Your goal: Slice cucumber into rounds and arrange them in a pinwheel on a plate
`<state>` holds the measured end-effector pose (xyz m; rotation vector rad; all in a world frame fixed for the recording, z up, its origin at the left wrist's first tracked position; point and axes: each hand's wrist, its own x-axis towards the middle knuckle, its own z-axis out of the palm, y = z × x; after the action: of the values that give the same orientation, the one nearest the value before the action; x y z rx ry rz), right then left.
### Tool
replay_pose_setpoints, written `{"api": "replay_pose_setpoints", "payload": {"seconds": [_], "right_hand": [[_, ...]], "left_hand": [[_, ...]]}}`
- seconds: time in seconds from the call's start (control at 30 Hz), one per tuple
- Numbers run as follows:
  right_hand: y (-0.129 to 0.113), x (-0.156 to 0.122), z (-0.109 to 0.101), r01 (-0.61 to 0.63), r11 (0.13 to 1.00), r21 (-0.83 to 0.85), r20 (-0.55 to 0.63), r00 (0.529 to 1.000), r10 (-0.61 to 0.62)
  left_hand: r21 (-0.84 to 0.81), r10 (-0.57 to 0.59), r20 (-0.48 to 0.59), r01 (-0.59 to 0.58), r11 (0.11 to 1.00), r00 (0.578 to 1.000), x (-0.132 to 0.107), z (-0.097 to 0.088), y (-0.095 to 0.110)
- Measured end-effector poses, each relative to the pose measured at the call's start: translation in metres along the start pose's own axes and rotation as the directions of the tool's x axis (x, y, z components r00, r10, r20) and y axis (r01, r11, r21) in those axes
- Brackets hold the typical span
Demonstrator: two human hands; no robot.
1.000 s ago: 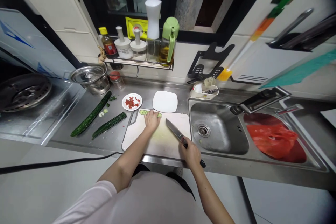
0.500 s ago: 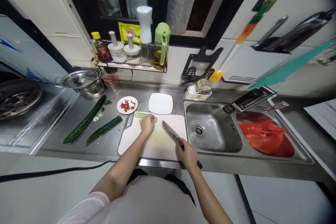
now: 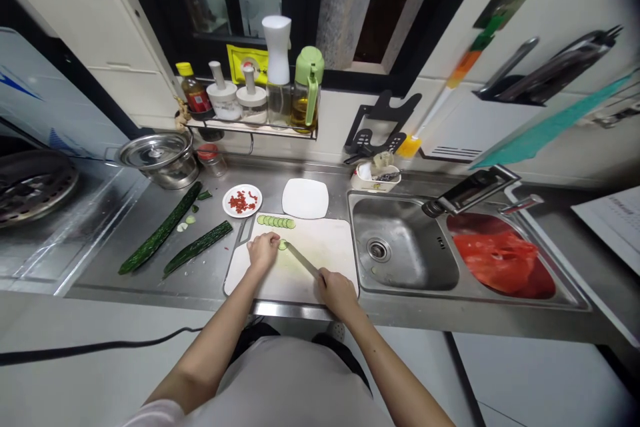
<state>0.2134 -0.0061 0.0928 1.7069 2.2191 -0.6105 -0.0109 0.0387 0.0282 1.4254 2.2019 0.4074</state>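
Observation:
My right hand (image 3: 339,291) grips a kitchen knife (image 3: 303,260) by its handle, the blade slanting up and left over the white cutting board (image 3: 320,233). At the blade's tip is a pale green cucumber slice (image 3: 282,245). My left hand (image 3: 263,252) has its fingers curled together at the left edge of that slice; the fingertips are partly hidden. Along the board's far edge runs an overlapping row of cucumber slices (image 3: 276,221). Left of the board lie a cut piece of cucumber (image 3: 198,249) and a longer cucumber (image 3: 161,230).
Behind the board stand a small plate (image 3: 227,205) of chopped red pieces and a white square plate (image 3: 305,198). A steel sink (image 3: 405,240) adjoins the board on the right, with a red bag (image 3: 495,260) in its second basin. A lidded pot (image 3: 173,167) stands at back left.
My left hand has moved off the row of slices, down and left. The knife has swung left, bringing its tip to a single slice. The whole row is now uncovered.

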Motion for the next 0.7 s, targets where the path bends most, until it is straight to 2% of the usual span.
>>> {"api": "replay_pose_setpoints", "payload": {"seconds": [0.37,0.7], "right_hand": [[-0.0098,0.0050,0.0050,0.014,0.998,-0.055,0.011,1.000,-0.014],[-0.0122,0.0061,-0.0023,0.096,0.990,-0.106,0.113,0.990,-0.084]], "left_hand": [[0.052,0.027,-0.006,-0.026,0.998,1.000,0.0026,0.0048,-0.0034],[0.021,0.003,-0.001,-0.003,1.000,1.000,-0.0007,0.0012,-0.0012]]}}
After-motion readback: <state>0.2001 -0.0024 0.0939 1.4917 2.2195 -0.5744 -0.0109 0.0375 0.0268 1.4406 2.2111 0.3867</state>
